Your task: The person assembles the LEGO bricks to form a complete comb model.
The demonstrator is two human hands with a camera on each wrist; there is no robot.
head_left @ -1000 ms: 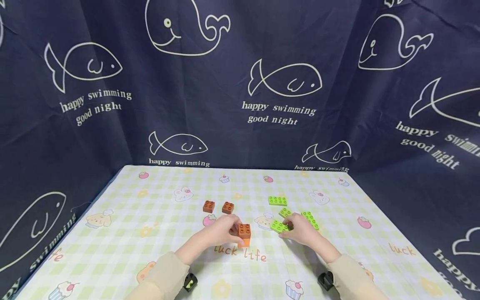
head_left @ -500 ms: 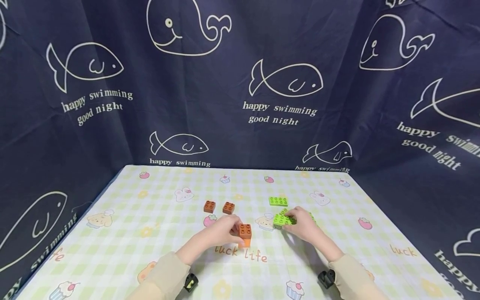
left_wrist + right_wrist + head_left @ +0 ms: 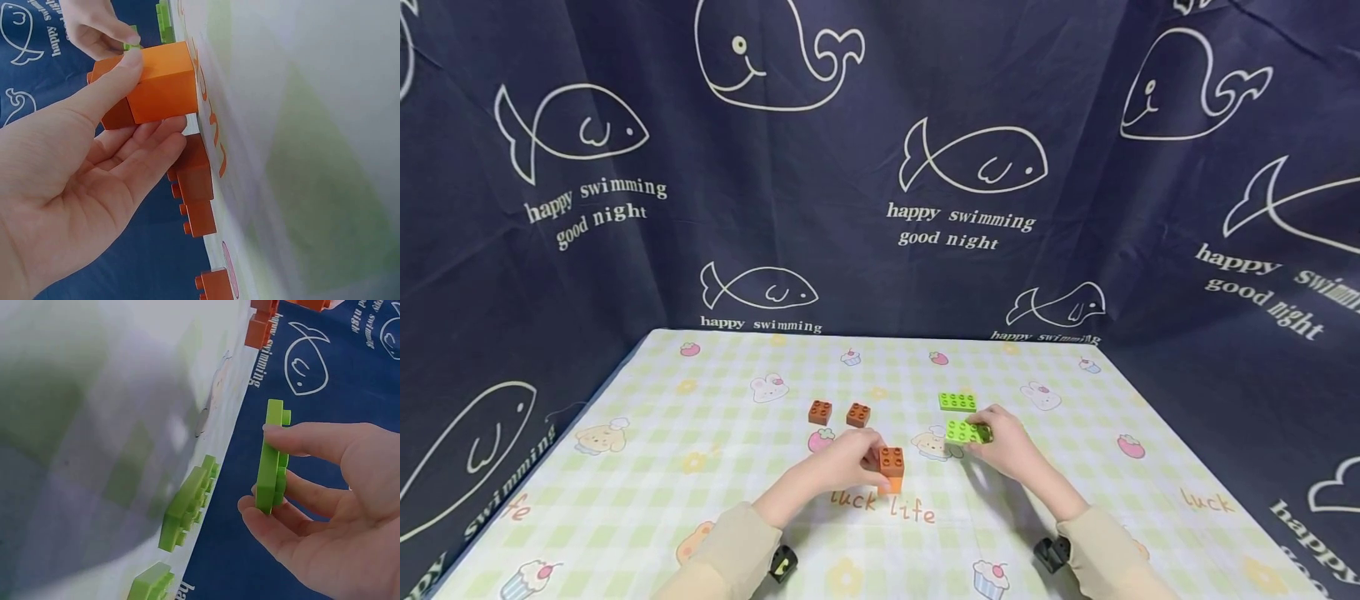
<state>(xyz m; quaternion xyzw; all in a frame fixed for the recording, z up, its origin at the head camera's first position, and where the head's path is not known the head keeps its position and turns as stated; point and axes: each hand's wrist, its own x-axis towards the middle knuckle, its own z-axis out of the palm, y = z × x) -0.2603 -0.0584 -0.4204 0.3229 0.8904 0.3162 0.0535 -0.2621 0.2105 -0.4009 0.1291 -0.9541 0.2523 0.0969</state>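
Note:
My left hand (image 3: 853, 460) grips a small stack between thumb and fingers. The stack has a brown brick (image 3: 891, 457) on top of an orange brick (image 3: 164, 84), which stands at the table surface. To the right, my right hand (image 3: 1002, 437) pinches a flat bright green brick (image 3: 270, 464) by its edges, studs toward the palm in the right wrist view. That brick is raised off the table, its shadow falling below the hand. More green bricks (image 3: 187, 506) lie on the cloth under it, largely hidden by the right hand in the head view.
Behind the left hand sit two more brown bricks, a left one (image 3: 820, 412) and a right one (image 3: 858, 414). A flat green brick (image 3: 957, 402) lies beyond the right hand. The checked tablecloth (image 3: 700, 483) meets dark blue curtains (image 3: 850, 208) at back and sides.
My right hand has lifted the flat green brick from the table and moved it slightly away from me. My left hand keeps holding the brown and orange stack in place.

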